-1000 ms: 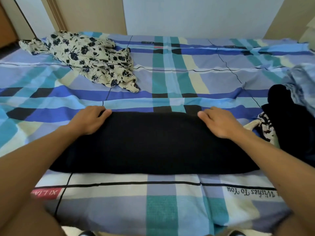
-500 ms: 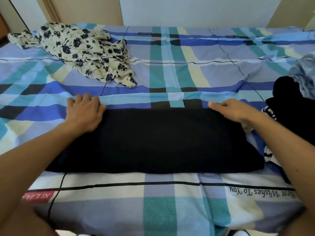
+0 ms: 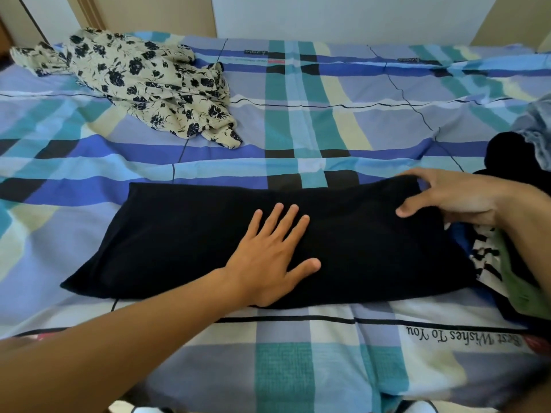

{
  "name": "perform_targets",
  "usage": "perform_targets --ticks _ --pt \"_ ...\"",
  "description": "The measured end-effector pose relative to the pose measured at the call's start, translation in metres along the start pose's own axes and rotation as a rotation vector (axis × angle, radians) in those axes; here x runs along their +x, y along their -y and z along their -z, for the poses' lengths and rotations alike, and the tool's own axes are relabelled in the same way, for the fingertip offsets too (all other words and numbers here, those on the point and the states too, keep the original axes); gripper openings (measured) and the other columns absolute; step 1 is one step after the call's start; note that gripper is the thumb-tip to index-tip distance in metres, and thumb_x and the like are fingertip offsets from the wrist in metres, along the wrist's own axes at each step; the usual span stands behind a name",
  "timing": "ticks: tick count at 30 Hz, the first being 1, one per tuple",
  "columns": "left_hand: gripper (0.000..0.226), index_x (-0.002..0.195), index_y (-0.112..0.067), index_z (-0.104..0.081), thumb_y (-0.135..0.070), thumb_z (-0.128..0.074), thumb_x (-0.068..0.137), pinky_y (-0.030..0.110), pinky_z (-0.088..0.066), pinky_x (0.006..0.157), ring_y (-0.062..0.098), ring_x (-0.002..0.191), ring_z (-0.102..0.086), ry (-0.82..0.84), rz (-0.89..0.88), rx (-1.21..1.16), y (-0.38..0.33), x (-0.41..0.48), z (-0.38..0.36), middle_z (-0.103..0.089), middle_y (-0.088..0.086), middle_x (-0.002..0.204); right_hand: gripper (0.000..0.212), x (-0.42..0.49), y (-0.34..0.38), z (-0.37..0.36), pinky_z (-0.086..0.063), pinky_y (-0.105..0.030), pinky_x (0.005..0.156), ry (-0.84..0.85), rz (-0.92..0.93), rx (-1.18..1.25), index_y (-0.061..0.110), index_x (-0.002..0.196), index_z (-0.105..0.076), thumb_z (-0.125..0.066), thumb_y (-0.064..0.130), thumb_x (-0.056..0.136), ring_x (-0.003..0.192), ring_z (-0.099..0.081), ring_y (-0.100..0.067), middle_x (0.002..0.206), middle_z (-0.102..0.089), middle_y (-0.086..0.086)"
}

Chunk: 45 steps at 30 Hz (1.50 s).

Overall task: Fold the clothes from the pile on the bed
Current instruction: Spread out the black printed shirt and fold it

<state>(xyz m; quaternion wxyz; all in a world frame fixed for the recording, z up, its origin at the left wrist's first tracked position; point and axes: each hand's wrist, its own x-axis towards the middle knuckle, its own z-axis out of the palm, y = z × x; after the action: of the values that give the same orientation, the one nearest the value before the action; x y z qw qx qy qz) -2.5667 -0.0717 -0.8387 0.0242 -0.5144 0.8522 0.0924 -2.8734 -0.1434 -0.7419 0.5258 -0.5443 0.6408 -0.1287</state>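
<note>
- Garment (image 3: 185,234) is spread near on the bed (image 3: 298,114); left hand (image 3: 268,257), moved from the far edge, is pressed flat at its centre.
- Right end is now pinched by right hand (image 3: 453,198), likely for folding leftward.

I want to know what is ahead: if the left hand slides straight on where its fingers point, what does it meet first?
Only more of the black garment under the left hand, then its far edge and the bare plaid sheet. The right hand seems off that line.

Location: home bedroom. Evidence: bed (image 3: 298,120) under plaid printed cover, loose floral garment (image 3: 149,84) on it, clothes pile (image 3: 512,263) at right edge, plain wall (image 3: 343,16) behind.
</note>
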Motion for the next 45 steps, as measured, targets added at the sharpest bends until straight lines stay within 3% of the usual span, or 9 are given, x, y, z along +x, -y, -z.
perform_targets --ticks 6,9,14,19,24,34,37,40,45 --pt "0.060 0.125 -0.034 -0.060 -0.074 -0.034 0.089 0.030 -0.042 0.103 0.007 0.121 -0.055 -0.158 0.098 -0.848 -0.017 0.004 0.057 -0.058 -0.006 0.132 0.035 -0.034 0.042 -0.032 -0.059 -0.025 0.061 -0.096 0.230 0.388 0.011 0.118 -0.066 -0.068 0.008 0.083 0.086 -0.075 -0.023 0.103 -0.075 -0.014" --pt "0.060 0.110 -0.027 -0.067 -0.074 -0.043 0.081 0.033 -0.056 0.075 0.015 0.088 -0.070 -0.089 0.183 -1.392 -0.026 0.009 0.097 -0.071 0.002 0.109 0.049 -0.045 0.056 -0.062 -0.058 -0.028 0.074 0.027 0.397 0.596 0.011 0.127 -0.058 -0.065 0.020 0.080 0.090 -0.071 -0.021 0.106 -0.071 -0.014" --pt "0.043 0.102 -0.014 -0.078 -0.051 -0.069 0.084 0.035 -0.059 0.077 0.021 0.086 -0.073 0.056 0.282 -1.743 -0.004 -0.004 0.119 -0.075 0.009 0.098 0.078 -0.039 0.058 -0.098 -0.037 -0.053 0.111 0.513 0.472 0.737 0.028 0.154 -0.024 -0.053 0.038 0.082 0.125 -0.058 -0.043 0.138 -0.057 -0.024" --pt "0.024 0.106 -0.011 -0.070 -0.001 -0.069 0.084 0.031 -0.060 0.061 0.026 0.081 -0.075 -0.144 0.497 -1.368 0.027 -0.016 0.116 -0.077 0.011 0.091 0.057 -0.027 0.051 -0.108 -0.044 -0.051 0.108 0.422 0.563 0.741 0.017 0.152 -0.032 -0.039 0.035 0.097 0.127 -0.057 -0.039 0.136 -0.060 -0.021" --pt "0.021 0.103 -0.019 -0.071 -0.008 -0.064 0.086 0.032 -0.059 0.064 0.024 0.077 -0.075 -0.235 0.615 -1.246 0.069 -0.023 0.132 -0.077 0.008 0.086 0.033 -0.018 0.042 -0.109 -0.054 -0.046 0.095 -0.049 0.535 0.571 0.014 0.133 -0.055 -0.043 0.023 0.103 0.103 -0.071 -0.030 0.111 -0.073 -0.014" --pt "0.027 0.113 -0.002 -0.055 0.000 -0.047 0.087 0.034 -0.044 0.067 0.028 0.076 -0.053 -0.020 0.860 -0.667 0.174 -0.066 0.108 -0.057 0.019 0.092 0.032 -0.014 0.028 -0.155 -0.054 -0.037 0.084 -0.035 0.521 0.058 0.034 0.116 -0.059 -0.068 0.016 0.090 0.089 -0.070 -0.018 0.101 -0.068 0.005" --pt "0.048 0.134 -0.010 -0.046 -0.006 -0.054 0.087 0.046 -0.048 0.086 0.036 0.103 -0.056 -0.263 0.717 -0.189 0.170 -0.059 0.105 -0.058 0.015 0.115 0.032 -0.009 0.029 -0.167 -0.052 -0.017 0.078 -0.139 0.591 -0.005 0.035 0.115 -0.059 -0.069 0.018 0.089 0.090 -0.065 -0.007 0.106 -0.065 0.008" --pt "0.038 0.124 -0.015 -0.056 -0.009 -0.050 0.086 0.037 -0.044 0.094 0.023 0.107 -0.054 -0.524 0.189 -0.301 0.132 -0.049 0.110 -0.056 0.006 0.113 0.033 0.000 0.039 -0.179 -0.047 -0.017 0.091 -0.284 0.742 -0.062 0.027 0.121 -0.059 -0.066 0.014 0.091 0.104 -0.061 -0.004 0.113 -0.063 0.007" --pt "0.078 0.159 -0.026 -0.010 -0.068 -0.023 0.094 0.051 -0.007 0.123 0.021 0.153 -0.003 -0.006 0.071 -0.034 0.097 -0.043 0.063 -0.006 -0.002 0.165 0.049 0.013 0.061 -0.211 -0.023 -0.014 0.115 -0.274 0.902 -0.221 0.021 0.149 -0.041 -0.049 0.024 0.100 0.141 -0.033 -0.003 0.151 -0.040 0.005"
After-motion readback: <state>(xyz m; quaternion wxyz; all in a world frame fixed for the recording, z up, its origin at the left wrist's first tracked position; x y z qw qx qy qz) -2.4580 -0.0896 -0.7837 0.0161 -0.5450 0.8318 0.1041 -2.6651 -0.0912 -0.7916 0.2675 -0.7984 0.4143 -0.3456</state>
